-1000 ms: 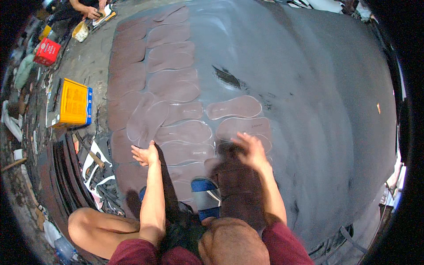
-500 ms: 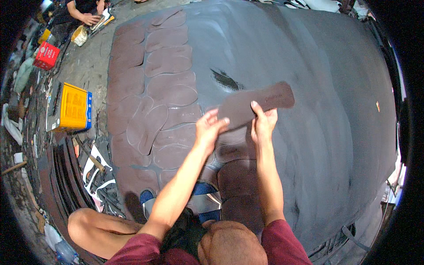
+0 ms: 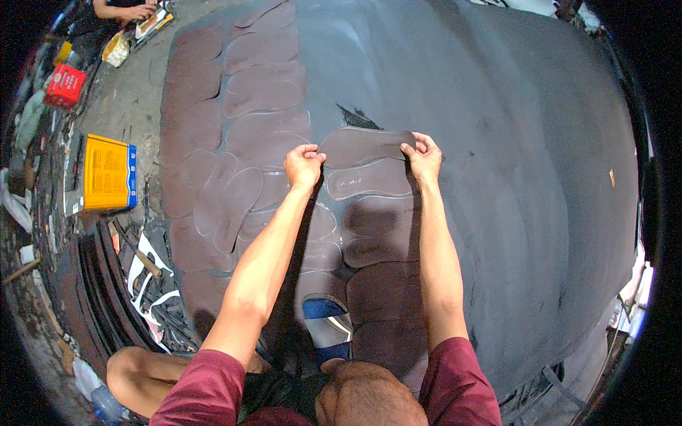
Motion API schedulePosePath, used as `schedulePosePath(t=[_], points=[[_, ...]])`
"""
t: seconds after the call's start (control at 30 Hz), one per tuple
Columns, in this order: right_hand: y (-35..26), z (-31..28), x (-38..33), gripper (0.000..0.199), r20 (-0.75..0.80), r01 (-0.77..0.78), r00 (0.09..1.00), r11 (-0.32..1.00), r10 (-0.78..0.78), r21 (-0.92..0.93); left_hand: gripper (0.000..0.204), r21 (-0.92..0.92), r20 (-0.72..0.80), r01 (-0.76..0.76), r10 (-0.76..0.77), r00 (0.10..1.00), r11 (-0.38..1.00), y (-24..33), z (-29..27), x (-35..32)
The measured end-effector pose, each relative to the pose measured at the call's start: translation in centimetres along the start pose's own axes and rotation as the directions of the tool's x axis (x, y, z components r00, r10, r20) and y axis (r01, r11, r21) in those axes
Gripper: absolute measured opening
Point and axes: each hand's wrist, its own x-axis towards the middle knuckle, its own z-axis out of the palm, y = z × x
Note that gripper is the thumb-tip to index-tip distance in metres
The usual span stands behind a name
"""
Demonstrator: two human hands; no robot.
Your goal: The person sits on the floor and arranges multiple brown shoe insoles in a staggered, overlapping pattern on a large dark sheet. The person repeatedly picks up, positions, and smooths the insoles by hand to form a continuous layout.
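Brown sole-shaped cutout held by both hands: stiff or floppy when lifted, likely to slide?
The sole-shaped cutout looks thin and flat, so probably light and bendy. The left hand and right hand pinch opposite ends, which suggests it would sag from one end. Its matte face on the dark sheet likely resists sliding.

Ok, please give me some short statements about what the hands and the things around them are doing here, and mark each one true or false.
1. Both hands hold one dark sole-shaped piece by its ends. True.
2. The left hand rests on the yellow box. False: it grips the piece's left end; the box lies apart at the left.
3. More sole-shaped pieces lie flat in rows on the dark sheet. True.
4. The right hand holds a hammer. False: it grips the piece's right end.
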Motion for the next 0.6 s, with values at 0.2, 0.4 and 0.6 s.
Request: schedulePosePath(t=[0.2, 0.4, 0.6], points=[[-0.8, 0.1, 0.6, 0.034, -0.041, -0.009, 0.999, 0.984, 0.001, -0.179, 0.04, 0.23, 0.019, -0.155, 0.155, 0.988, 0.961, 1.3, 0.2, -1.5], [-0.2, 0.1, 0.8, 0.033, -0.088, 0.022, 0.994, 0.92, -0.061, -0.392, 0.048, 0.581, 0.412, -0.72, 0.626, 0.662, 0.379, 0.9, 1.9, -5.9], [-2.2, 3.4, -2.0, 0.034, -0.086, 0.216, 0.748, 0.364, -0.658, -0.906, 0.064, 0.535, 0.526, -0.649, 0.389, 0.757, 0.541, 0.2, 1.3, -5.9]])
